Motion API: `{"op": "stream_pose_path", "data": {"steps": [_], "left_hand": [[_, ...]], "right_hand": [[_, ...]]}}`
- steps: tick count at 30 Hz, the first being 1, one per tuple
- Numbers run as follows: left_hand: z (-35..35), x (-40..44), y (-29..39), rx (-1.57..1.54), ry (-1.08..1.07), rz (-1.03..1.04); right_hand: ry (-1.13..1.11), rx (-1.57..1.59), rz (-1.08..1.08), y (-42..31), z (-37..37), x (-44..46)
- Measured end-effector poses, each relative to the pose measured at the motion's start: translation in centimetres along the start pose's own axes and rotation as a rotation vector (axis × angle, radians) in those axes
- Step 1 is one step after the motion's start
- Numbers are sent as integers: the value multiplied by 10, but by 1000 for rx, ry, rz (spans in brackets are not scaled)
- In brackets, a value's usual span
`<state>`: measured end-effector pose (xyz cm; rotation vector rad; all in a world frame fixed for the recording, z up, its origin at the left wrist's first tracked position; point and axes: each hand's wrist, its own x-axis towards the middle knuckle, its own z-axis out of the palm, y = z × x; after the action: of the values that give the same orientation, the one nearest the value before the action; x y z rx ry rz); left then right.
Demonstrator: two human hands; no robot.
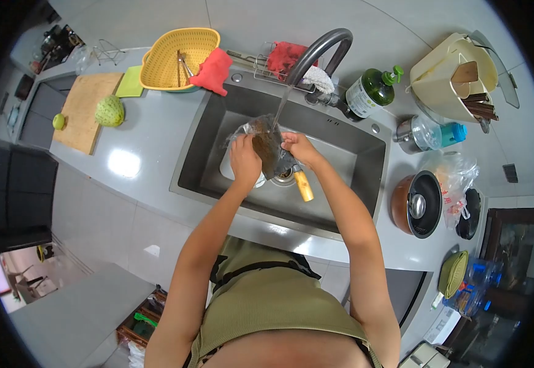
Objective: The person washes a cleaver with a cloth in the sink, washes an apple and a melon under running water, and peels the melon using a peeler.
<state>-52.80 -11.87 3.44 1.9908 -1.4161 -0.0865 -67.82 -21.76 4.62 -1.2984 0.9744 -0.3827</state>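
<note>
Grey metal sink (pixel 218 110), dark steel faucet (pixel 334 38) arched over it w/ water (pixel 283 105) running onto a crumpled clear plastic bag (pixel 269 127) w/ brown contents (pixel 262 146). Bag's held up in the sink area btwn both hands. L hand (pixel 245 161): fingers curled in, gripping bag's L side. R hand (pixel 299 149): narrow, thumb & fingers pinching its R edge. Tool w/ yellow wooden handle (pixel 304 186) just below R hand, head partly hidden by bag; can't tell if it touches. White item (pixel 226 167) partly hidden behind L hand. Behind sink: red cloth (pixel 285 58) on wire rack, green pump bottle (pixel 369 94) to R. L counter: yellow plastic basket (pixel 160 52), wooden board (pixel 86 110), bumpy green fruit (pixel 109 111) at board's edge. R counter: copper-coloured round pot (pixel 402 205).
</note>
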Motion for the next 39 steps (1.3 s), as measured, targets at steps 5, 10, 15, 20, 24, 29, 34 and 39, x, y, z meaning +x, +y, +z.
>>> {"op": "stream_pose_path", "data": {"steps": [5, 10, 15, 20, 24, 29, 34, 39], "left_hand": [[7, 7, -2, -27, 13, 26], [40, 18, 4, -310, -8, -140], [44, 38, 12, -1309, -244, -863], [65, 30, -14, -1738, -225, -1071], [81, 25, -24, -1833, -234, -1065], [77, 27, -15, -1853, -208, -1132], [73, 30, -19, -1816, -180, -1178], [54, 42, -7, -1621, -187, -1106]], "right_hand": [[-49, 44, 57, -1, -8, 1], [109, -629, -178, -18, 1, 0], [321, -1381, -666, -4, 35, -12], [280, -1416, -655, 18, 20, -27], [383, -1342, -652, 27, 5, -36], [436, -1307, -703, 25, 3, -40], [420, -1375, -671, 24, 7, -40], [469, -1031, -582, 35, 9, -22]]}}
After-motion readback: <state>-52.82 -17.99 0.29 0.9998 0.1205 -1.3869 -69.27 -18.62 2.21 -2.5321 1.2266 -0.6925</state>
